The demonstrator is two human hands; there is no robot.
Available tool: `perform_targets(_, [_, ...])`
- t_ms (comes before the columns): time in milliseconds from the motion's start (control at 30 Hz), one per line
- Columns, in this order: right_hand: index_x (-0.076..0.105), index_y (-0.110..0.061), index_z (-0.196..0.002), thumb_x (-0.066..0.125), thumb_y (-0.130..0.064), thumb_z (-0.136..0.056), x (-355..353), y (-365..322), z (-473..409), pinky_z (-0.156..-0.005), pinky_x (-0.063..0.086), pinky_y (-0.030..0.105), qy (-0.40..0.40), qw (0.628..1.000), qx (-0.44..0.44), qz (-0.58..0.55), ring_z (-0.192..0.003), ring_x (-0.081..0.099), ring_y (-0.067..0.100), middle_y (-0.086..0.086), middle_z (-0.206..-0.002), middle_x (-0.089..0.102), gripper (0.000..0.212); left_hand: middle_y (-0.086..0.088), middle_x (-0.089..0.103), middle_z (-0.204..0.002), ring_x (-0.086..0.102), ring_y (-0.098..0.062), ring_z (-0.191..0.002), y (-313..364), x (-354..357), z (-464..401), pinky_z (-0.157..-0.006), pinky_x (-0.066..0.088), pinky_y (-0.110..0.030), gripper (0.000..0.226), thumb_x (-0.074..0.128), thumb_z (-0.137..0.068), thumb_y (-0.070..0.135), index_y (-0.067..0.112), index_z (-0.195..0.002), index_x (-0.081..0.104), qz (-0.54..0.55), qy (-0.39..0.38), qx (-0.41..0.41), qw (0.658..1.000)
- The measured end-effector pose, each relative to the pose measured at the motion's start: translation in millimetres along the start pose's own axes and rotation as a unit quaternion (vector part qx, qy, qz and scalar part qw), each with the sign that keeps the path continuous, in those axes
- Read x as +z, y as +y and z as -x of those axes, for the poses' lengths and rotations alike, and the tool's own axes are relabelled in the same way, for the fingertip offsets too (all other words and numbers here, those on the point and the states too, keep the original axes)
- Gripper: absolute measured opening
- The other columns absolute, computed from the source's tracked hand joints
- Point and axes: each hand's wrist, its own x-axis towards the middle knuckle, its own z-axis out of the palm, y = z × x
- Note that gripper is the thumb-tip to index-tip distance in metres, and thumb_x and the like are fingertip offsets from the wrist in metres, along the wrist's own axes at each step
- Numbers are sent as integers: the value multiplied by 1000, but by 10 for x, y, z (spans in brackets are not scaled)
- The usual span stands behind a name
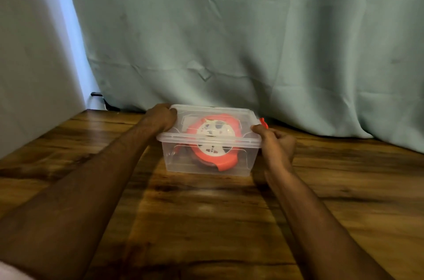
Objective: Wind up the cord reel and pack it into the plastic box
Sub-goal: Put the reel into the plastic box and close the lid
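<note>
A clear plastic box (pixel 243 166) stands on the wooden table near the curtain, with its clear lid (pixel 231 112) on top. Inside it lies the red cord reel (pixel 226 162) with a white socket face, tilted toward me. My left hand (pixel 160 118) grips the box's left end at the lid edge. At the right end my right hand (pixel 276 142) grips the lid edge, beside a red latch (pixel 263 122) that sticks up there.
The wooden table (pixel 206 222) stretches toward me between my forearms. A green curtain (pixel 252 38) hangs right behind the box. A black bracket (pixel 101 98) shows at the table's far left corner, by a pale wall.
</note>
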Motion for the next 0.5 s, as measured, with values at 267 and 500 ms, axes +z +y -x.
perform_targets(267, [83, -16, -93, 79, -34, -85, -78, -100, 28, -61, 38, 26, 61, 925, -228, 297, -65, 56, 17, -1, -72, 66, 20, -26, 61, -143, 61, -41, -127, -52, 34, -46, -104, 49, -43, 59, 34, -111, 42, -4, -139, 57, -47, 2, -39, 998])
perform_targets(500, [83, -19, -91, 79, -37, -84, -124, -125, 38, -65, 40, 28, 59, 918, -244, 306, -53, 50, 5, -9, -66, 70, 20, -30, 71, -120, 66, -46, -111, -96, 18, 11, -86, 53, -42, 51, 68, -96, 41, -7, -113, 67, -108, 172, 27, 979])
